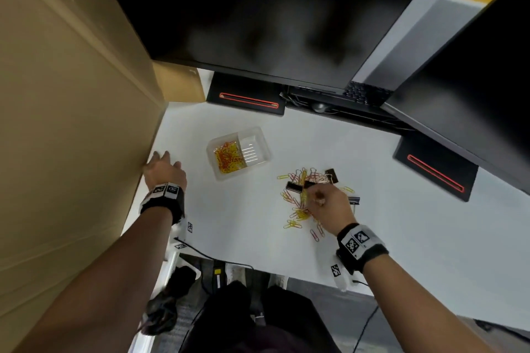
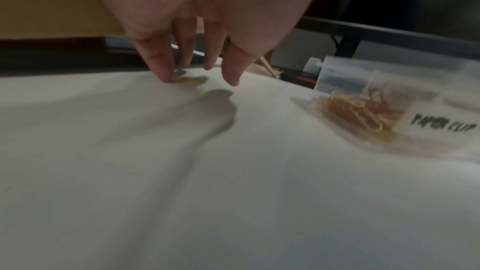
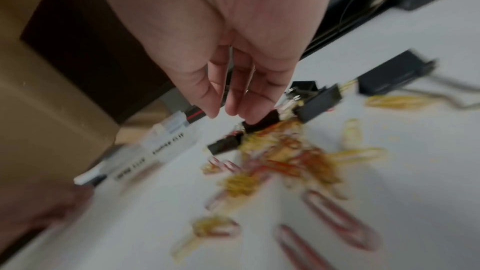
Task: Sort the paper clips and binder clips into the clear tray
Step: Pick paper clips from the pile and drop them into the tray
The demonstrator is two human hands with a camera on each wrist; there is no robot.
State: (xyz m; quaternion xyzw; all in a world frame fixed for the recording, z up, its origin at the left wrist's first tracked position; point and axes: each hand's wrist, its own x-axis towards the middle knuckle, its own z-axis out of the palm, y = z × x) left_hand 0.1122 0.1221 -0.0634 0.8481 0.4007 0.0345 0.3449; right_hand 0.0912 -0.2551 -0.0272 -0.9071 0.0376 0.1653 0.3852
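A clear two-part tray [image 1: 259,135] stands mid-table; its left compartment holds yellow and red paper clips [image 1: 228,158], and the right one looks bare. To its right, a loose pile of paper clips [image 1: 298,210] lies mixed with black binder clips [image 1: 294,187]. My right hand [image 1: 314,195] hovers over the pile. In the right wrist view its fingertips [image 3: 249,118] touch a black binder clip [image 3: 262,123], with the thumb held apart. My left hand [image 1: 165,159] is left of the tray by the cardboard, fingers straight. One fingertip [image 2: 166,77] touches a stray yellow paper clip [image 2: 192,80].
A tall cardboard box [image 1: 71,123] walls off the left side. Two dark monitors [image 1: 272,8] [image 1: 473,80] overhang the back, with their bases [image 1: 246,97] [image 1: 436,172] on the white table [image 1: 401,238]. A keyboard [image 1: 361,93] and cables sit behind. The tray label reads "PAPER CLIP" [image 2: 445,125].
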